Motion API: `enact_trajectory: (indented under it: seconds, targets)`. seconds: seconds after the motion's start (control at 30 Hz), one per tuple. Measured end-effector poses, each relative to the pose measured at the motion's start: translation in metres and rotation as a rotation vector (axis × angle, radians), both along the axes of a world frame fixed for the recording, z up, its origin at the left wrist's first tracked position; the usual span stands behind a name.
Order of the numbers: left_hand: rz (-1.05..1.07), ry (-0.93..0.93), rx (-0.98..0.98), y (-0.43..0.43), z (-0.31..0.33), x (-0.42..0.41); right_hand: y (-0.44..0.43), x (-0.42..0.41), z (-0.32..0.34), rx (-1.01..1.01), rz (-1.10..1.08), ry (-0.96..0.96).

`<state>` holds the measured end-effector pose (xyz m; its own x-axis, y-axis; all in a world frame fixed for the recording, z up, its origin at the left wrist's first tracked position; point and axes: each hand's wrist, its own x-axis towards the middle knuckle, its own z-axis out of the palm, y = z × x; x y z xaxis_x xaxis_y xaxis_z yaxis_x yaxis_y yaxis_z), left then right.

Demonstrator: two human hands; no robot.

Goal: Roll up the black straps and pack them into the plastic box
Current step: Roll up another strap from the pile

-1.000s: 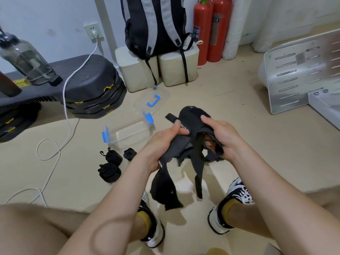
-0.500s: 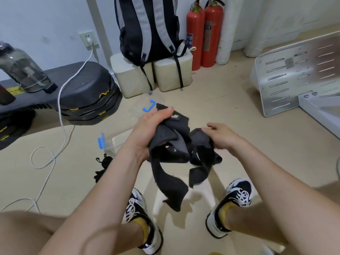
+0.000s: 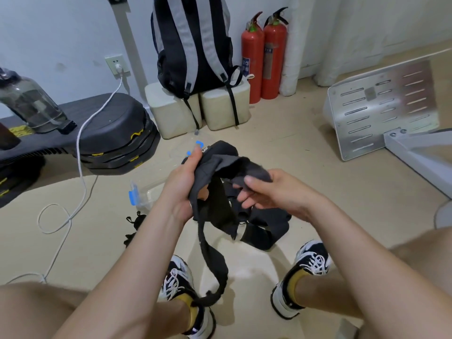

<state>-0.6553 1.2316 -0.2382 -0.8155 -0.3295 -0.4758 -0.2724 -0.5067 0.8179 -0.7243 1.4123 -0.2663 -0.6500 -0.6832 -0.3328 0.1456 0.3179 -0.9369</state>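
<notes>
At frame centre, the tangled black strap hangs between our hands, one tail dangling toward the lower middle. Our left hand grips its bunched top, fingers curled. Our right hand pinches a fold. The clear plastic box sits left of them.

Pale beige floor spreads beneath the grip. Beyond it a grey-strapped black backpack leans on the white wall atop two cream blocks, with two red fire extinguishers beside them. To the right lies a slotted metal panel.
</notes>
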Motion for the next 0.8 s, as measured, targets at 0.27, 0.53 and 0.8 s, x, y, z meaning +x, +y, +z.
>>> enact_trajectory:
  seconds: [0.27, 0.53, 0.8]
  targets:
    - [-0.202, -0.216, -0.178, 0.004, -0.002, 0.025, 0.007, -0.026, 0.040, -0.241, -0.639, 0.131]
    - [0.019, 0.104, -0.147, -0.014, 0.033, 0.016, -0.012, -0.029, 0.075, -0.144, -0.464, 0.247]
    - [-0.015, 0.249, -0.308, -0.024, 0.074, -0.016, -0.034, -0.048, 0.092, -0.207, -0.240, 0.232]
